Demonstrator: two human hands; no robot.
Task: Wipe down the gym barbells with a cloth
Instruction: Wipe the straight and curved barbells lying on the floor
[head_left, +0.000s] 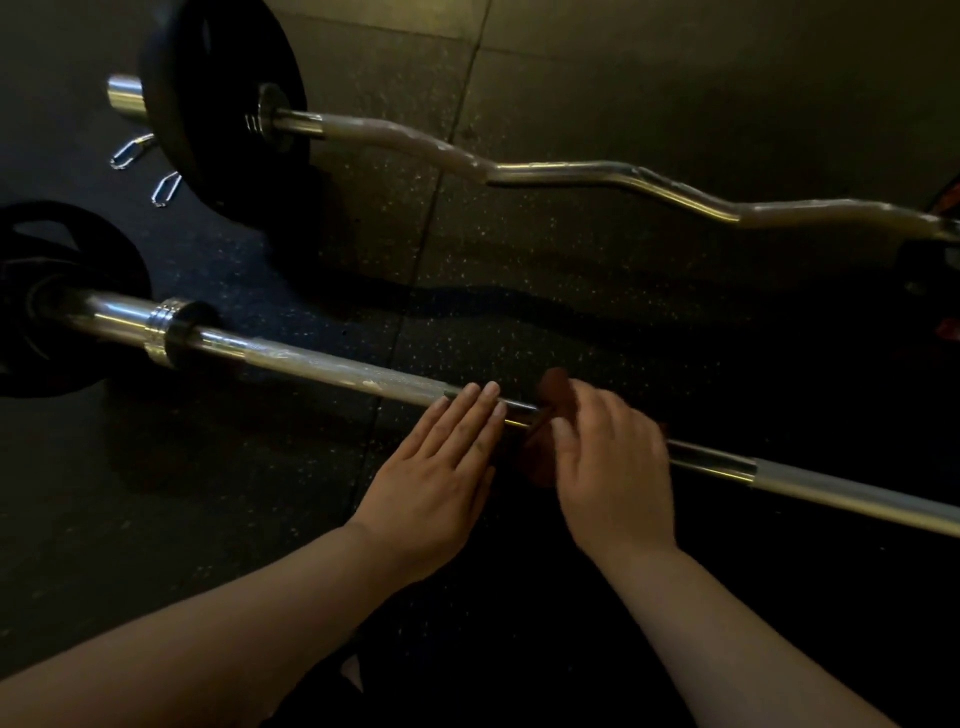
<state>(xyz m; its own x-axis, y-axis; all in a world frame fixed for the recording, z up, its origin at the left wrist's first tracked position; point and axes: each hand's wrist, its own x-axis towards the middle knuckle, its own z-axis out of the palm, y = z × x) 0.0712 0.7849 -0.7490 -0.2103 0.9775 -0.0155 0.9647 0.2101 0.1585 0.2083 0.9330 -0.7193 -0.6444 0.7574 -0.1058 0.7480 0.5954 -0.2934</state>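
The reddish-brown cloth (539, 460) is draped over the middle of the straight barbell (332, 366). We see one fold showing on the far side of the shaft and another hanging on the near side. The right hand (608, 462) covers most of it, its fingers curled down over cloth and shaft together in a clasp. That hand is slightly blurred, so we cannot make out the thumb.

Just to the left of the cloth, the left hand (441, 467) lies flat and relaxed. Its straight fingertips (485, 392) rest on top of the shaft and clasp nothing. Both forearms come in from the near edge.

The straight barbell lies on the dark speckled rubber floor (571, 291), running from mid-left towards the near right. Left of the hands its shaft looks scuffed and streaked with pale marks. Right of them it is shiny, then turns a paler matte grey. Towards its left end we find a chrome collar (169, 332), and beyond that a black weight plate (57, 260).

Farther off, a wavy curl bar (561, 169) lies across the floor, well apart from the straight one. A larger black plate (208, 119) stands upright on its left sleeve. Two spring clips (127, 153) (165, 189) lie on the floor just left of that plate.
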